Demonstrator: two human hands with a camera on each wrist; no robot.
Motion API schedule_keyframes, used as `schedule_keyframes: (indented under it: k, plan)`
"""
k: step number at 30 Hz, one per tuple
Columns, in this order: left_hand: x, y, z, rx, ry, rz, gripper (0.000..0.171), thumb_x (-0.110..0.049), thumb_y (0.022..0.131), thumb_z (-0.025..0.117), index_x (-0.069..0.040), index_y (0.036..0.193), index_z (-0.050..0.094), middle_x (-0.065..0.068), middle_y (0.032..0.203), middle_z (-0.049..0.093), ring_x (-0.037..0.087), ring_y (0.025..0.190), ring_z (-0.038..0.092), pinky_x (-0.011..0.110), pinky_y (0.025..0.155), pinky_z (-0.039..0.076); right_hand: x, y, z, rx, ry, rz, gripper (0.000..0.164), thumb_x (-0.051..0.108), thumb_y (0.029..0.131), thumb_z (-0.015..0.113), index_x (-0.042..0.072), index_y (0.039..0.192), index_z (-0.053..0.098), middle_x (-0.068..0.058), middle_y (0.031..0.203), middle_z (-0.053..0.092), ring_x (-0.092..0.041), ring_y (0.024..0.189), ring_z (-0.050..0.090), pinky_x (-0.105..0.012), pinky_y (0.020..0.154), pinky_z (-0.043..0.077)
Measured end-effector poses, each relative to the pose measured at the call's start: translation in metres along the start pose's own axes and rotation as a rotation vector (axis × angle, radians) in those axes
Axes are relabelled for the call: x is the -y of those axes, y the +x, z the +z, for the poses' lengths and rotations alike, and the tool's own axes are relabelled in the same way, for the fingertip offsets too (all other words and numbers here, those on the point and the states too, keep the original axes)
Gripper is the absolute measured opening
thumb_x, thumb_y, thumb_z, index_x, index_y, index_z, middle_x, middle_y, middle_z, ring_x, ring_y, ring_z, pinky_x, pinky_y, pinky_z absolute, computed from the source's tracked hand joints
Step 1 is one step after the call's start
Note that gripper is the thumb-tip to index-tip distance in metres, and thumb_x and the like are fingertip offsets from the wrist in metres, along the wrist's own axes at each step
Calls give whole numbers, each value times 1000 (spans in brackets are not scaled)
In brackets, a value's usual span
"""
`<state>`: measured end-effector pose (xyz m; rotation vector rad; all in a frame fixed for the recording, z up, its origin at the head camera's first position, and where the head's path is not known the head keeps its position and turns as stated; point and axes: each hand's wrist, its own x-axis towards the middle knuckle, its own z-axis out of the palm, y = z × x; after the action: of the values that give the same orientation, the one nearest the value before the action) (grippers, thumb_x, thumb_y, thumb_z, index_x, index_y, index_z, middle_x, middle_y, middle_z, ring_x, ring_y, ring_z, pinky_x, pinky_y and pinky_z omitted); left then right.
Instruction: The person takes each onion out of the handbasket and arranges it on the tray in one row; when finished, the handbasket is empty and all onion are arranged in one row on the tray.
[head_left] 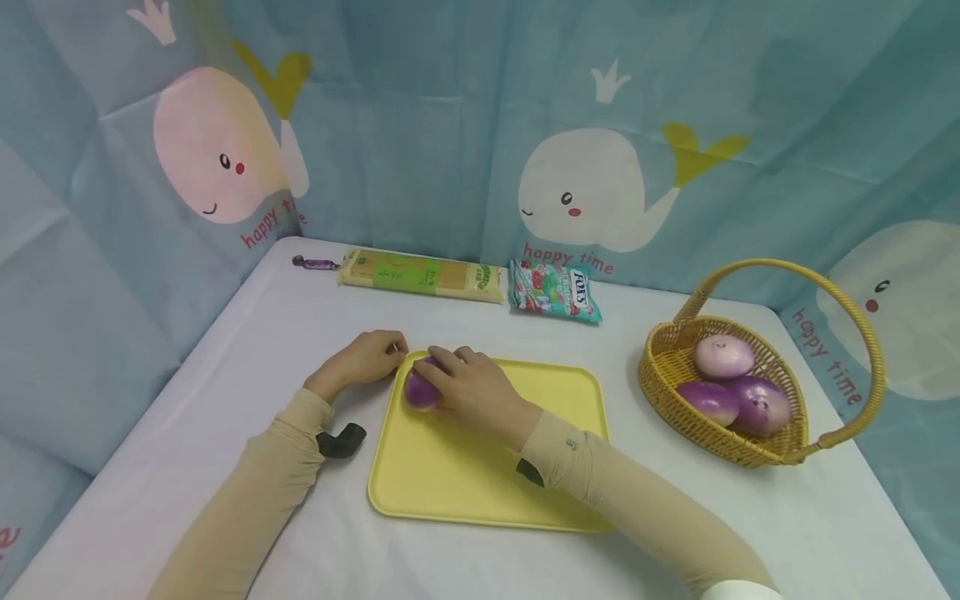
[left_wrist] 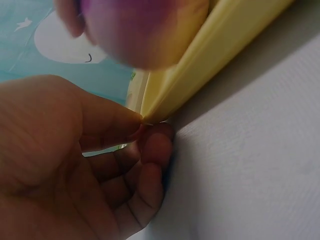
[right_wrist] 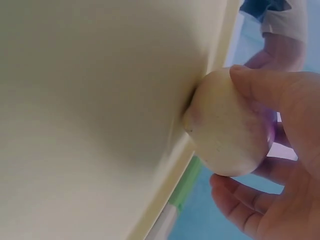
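Observation:
My right hand [head_left: 483,396] grips a purple-and-white turnip [head_left: 420,392] at the far left corner of a yellow tray [head_left: 472,487]. In the right wrist view, thumb and fingers curve around the turnip [right_wrist: 227,125], whose pale tapered end faces the tray's surface. At that same corner, my left hand [head_left: 367,357] pinches the rim of the tray between thumb and fingertips. The left wrist view has this left hand [left_wrist: 80,150] low beside the tray's corner, with the turnip [left_wrist: 145,32] just above it.
On the right stands a wicker basket [head_left: 667,417] with a tall handle, holding several turnips [head_left: 723,356]. Along the back lie a small purple-wrapped sweet [head_left: 318,264], a long noodle packet [head_left: 420,275] and a teal Fox's bag [head_left: 553,290]. A whale-print curtain [head_left: 420,125] surrounds the white table [head_left: 300,542].

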<state>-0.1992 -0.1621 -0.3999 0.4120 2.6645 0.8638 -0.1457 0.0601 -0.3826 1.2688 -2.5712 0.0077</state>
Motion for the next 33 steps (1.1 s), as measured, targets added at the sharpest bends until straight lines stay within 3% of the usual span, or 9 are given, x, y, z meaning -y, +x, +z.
schedule_keyframes:
  k: [10,16,18,22,29,31,33]
  plan:
    - [4,-2,5,-6,-11,31,19,-11,94,50,-3,103,65,10,88,66,20,79,59,34,75,50,11,9,2,35,-35,13,63,49,85,71,22,138,52,-10,135,57,-24,100,65,-34,79,56]
    - [4,0,7,4,-17,20,20,-12,95,50,-3,104,65,10,89,66,20,80,58,33,74,49,2,-5,-5,143,58,106,73,49,84,71,22,145,43,-16,144,49,-31,108,64,-43,87,54]
    - [4,1,7,1,-14,24,19,-12,95,50,-3,104,65,9,87,65,19,78,57,31,71,48,-7,-17,-12,159,109,160,72,44,85,72,20,146,42,-17,147,46,-34,113,62,-47,92,52]
    - [1,5,5,-1,-11,17,20,-13,95,50,-4,105,65,8,86,64,18,78,56,30,70,46,-39,-50,-29,88,159,268,60,31,87,73,13,140,51,-20,145,49,-38,116,60,-52,95,50]
    - [0,6,-2,21,-5,-21,21,-15,97,49,-5,107,64,9,87,64,19,80,57,30,72,47,-116,-128,-64,3,77,471,46,14,86,68,3,129,58,-29,135,53,-47,113,58,-61,90,48]
    - [2,5,-4,25,-3,-24,21,-15,97,49,-4,108,64,9,88,64,20,80,57,31,72,47,-135,-152,-73,9,61,534,41,11,85,66,0,125,59,-30,130,55,-49,112,57,-63,89,46]
    - [3,3,-6,27,-1,-21,22,-15,97,49,-4,108,64,9,89,65,20,81,57,31,72,47,-149,-174,-80,70,53,616,39,12,86,63,-1,123,59,-31,125,56,-50,110,56,-63,88,45]
